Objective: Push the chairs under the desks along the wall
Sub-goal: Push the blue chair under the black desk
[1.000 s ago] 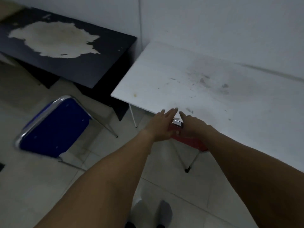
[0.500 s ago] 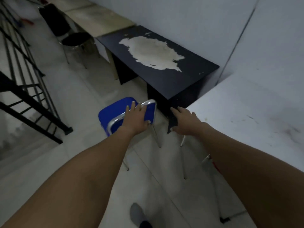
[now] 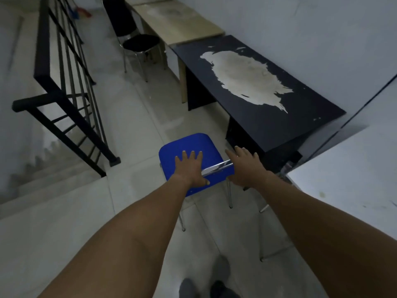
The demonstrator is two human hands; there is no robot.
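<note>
A blue chair (image 3: 189, 145) with a chrome frame stands on the tiled floor, out in front of the black desk (image 3: 268, 121) whose top has a large worn pale patch. My left hand (image 3: 190, 168) lies over the top of the chair's backrest, fingers spread forward and thumb hooked under the rail. My right hand (image 3: 245, 166) is at the right end of the backrest, fingers apart and pointing ahead, holding nothing. A black chair (image 3: 139, 43) stands farther off, out from a beige desk (image 3: 178, 24).
A white desk (image 3: 354, 190) fills the right side, its thin legs near my right forearm. A black stair railing (image 3: 64, 82) and steps going down (image 3: 43, 175) are on the left. My feet (image 3: 214, 287) are at the bottom.
My view has swung left from the white desk to the blue chair. My left hand has settled on the backrest, and my right hand has come over to its right end.
</note>
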